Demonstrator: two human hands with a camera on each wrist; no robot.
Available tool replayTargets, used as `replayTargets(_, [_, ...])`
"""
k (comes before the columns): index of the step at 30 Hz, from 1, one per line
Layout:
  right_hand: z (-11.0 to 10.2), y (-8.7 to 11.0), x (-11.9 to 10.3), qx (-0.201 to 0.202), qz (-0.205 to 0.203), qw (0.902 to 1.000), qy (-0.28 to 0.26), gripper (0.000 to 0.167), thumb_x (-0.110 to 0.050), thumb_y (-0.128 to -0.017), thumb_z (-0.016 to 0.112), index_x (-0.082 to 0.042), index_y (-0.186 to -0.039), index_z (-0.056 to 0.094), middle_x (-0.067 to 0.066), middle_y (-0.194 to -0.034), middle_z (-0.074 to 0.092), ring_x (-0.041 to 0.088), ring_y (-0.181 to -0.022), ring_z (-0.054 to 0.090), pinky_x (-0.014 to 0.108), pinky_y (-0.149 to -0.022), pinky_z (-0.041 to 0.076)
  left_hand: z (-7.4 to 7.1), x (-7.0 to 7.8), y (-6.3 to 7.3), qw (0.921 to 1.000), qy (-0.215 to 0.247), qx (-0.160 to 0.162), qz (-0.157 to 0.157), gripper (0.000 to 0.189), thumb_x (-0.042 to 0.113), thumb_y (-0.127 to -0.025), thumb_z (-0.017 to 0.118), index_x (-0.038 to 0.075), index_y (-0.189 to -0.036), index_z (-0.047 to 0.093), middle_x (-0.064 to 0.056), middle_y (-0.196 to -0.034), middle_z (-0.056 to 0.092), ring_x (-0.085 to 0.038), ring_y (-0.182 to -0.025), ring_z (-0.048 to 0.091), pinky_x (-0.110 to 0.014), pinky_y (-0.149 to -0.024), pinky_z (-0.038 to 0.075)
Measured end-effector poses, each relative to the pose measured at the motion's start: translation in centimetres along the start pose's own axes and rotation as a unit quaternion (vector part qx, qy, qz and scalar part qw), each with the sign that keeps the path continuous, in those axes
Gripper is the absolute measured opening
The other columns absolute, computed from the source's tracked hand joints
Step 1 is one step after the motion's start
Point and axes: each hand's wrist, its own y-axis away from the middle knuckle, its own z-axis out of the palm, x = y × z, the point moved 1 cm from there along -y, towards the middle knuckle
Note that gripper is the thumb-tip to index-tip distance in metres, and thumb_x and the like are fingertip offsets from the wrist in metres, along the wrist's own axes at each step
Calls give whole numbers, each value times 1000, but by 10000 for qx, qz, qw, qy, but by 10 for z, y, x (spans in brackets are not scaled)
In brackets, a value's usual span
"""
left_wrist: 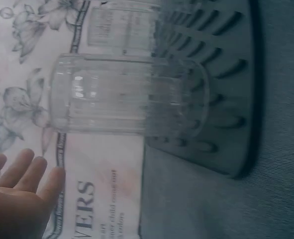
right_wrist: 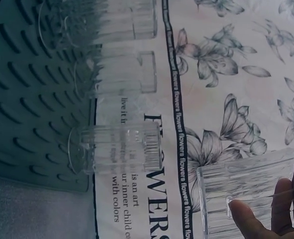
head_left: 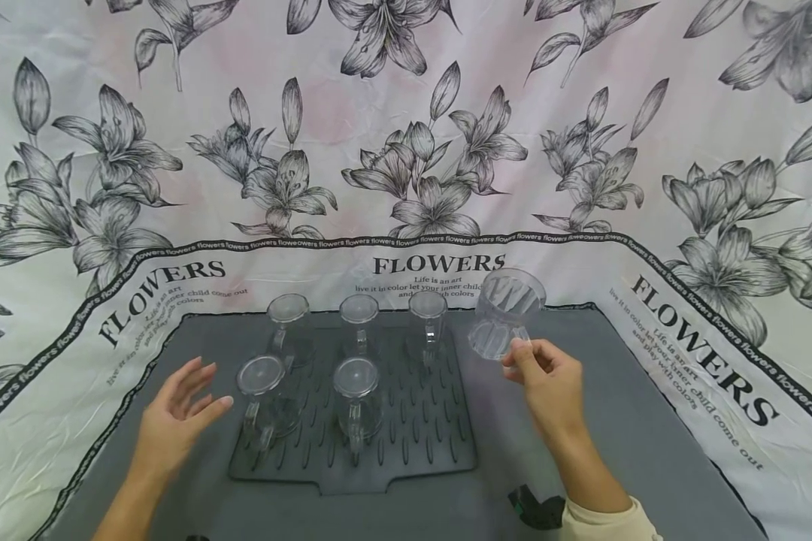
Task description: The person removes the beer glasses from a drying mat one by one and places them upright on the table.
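My right hand [head_left: 551,383] pinches the handle of a clear glass mug [head_left: 507,312], held up beyond the right edge of a dark ribbed drying mat [head_left: 419,451]. That mug [right_wrist: 246,194] also shows in the right wrist view, fingers about its handle. My left hand [head_left: 176,413] hovers left of the mat, fingers apart and holding nothing. Nearest to it stands a front-row mug [head_left: 264,394], seen large in the left wrist view. Another front-row mug [head_left: 357,398] is beside it. At the back stand three more mugs, left [head_left: 289,323], middle [head_left: 360,323] and right [head_left: 428,323]. All on the mat look upside down.
A grey tabletop [head_left: 622,451] surrounds the mat. Behind it and at both sides hangs a white cloth [head_left: 433,98] printed with flowers and lettering. A small dark object [head_left: 536,509] lies near the right forearm.
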Motion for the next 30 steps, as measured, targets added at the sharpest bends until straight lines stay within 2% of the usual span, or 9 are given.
replayTargets(2, [-1,-2,2,34,-33,10000,-27,35,-20,-96,63,13,-82,62,14,-75,63,22,-70,67,34,-72,57,0,-5,2,9997,-239,-33,-78,80,-5,-84,72,2,-150,27,4,-133,50,-3,-121,46,-14,-94,41])
replayTargets(9, [-1,-8,9,93,65,9999,-77,35,-19,-97,62,13,-83,61,13,-76,63,24,-75,67,35,-72,57,1,-20,9,9928,-1149,-148,-306,89,8,-84,76,5,-153,21,-20,-143,42,-6,-127,42,-12,-94,39])
replayTargets(16, [2,-14,17,244,174,9995,-112,35,-19,-97,62,13,-83,60,14,-76,62,22,-72,67,35,-72,57,4,-34,16,9894,-1339,-205,-525,91,12,-84,78,5,-154,20,-22,-144,41,-20,-131,40,-8,-91,37])
replayTargets(23, [5,-23,31,297,200,9993,-92,36,-20,-97,62,14,-83,59,13,-75,63,20,-73,67,34,-72,57,8,-49,23,9864,-1478,-245,-679,91,17,-83,79,1,-152,22,-23,-144,41,-39,-130,37,-4,-88,34])
replayTargets(26, [6,-27,36,318,188,9993,-73,35,-18,-97,61,14,-83,59,13,-74,63,18,-71,67,33,-71,57,10,-57,27,9861,-1451,-253,-765,92,17,-82,80,-1,-151,23,-25,-143,40,-41,-131,37,-4,-88,34])
replayTargets(30, [8,-32,44,301,170,9994,-44,33,-15,-97,61,15,-85,60,15,-75,64,16,-68,66,31,-69,57,12,-65,32,9833,-1525,-318,-944,94,19,-81,81,-2,-151,21,-27,-144,38,-41,-131,36,-10,-92,38])
